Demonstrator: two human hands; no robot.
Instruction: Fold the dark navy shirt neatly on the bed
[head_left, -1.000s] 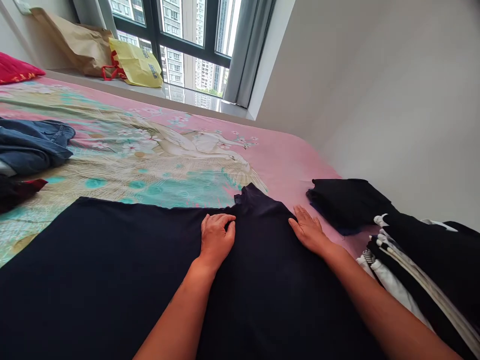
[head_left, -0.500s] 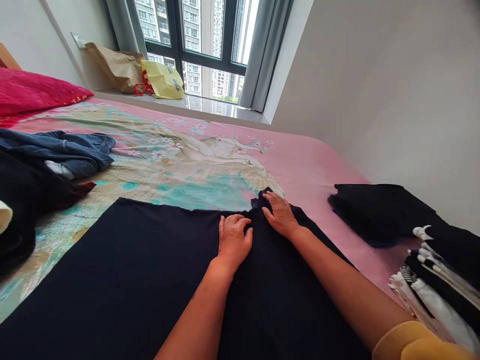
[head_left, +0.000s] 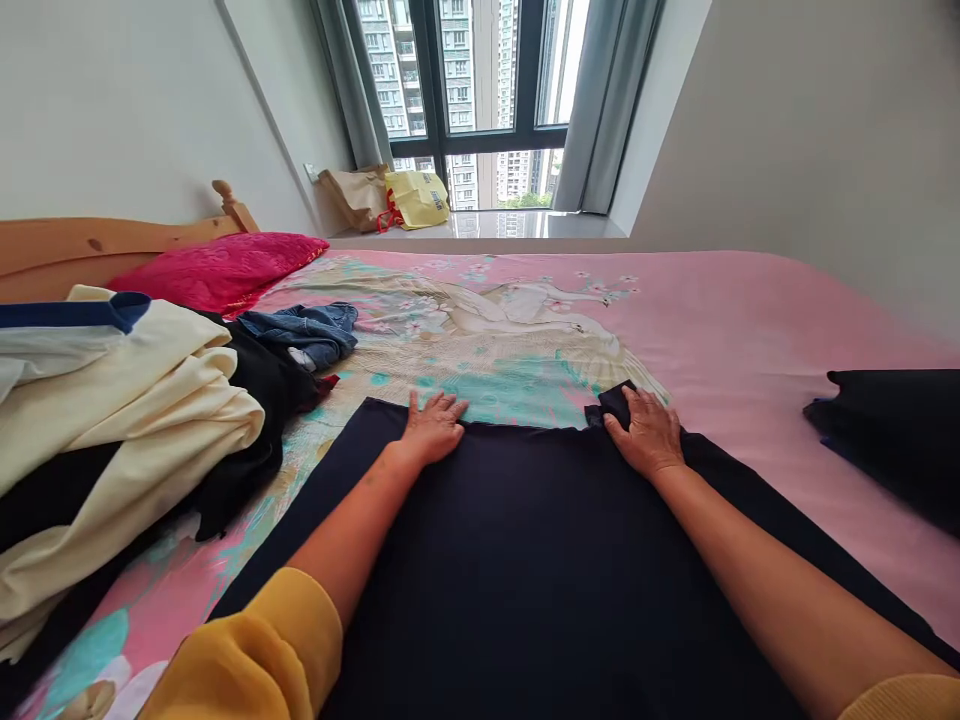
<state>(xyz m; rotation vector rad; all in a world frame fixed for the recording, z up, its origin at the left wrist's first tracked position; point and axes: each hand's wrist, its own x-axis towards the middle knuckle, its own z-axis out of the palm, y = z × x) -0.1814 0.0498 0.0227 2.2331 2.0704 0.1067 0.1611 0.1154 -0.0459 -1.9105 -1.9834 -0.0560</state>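
A large dark navy garment [head_left: 517, 540] lies spread flat on the bed in front of me; its exact kind is hard to tell. My left hand [head_left: 435, 428] rests on its far edge toward the left, fingers spread and pressing flat. Farther right, my right hand [head_left: 646, 432] lies on the same edge, palm down with fingers stretched out. Just under and beside its fingers is a bunched, folded piece of the dark cloth [head_left: 616, 402]. Neither hand grips anything visibly.
The bed has a pink patterned sheet [head_left: 735, 310]. On the left lie a heap of cream and black clothes [head_left: 165, 380], blue jeans [head_left: 319, 335] and a red pillow [head_left: 225, 272]. A folded black garment [head_left: 892, 430] is at the right. Bags [head_left: 416, 200] stand on the windowsill.
My left hand has moved left along the garment's far edge, away from my right hand, and its fingers have spread. My right hand stays by the bunched cloth. The view has turned left.
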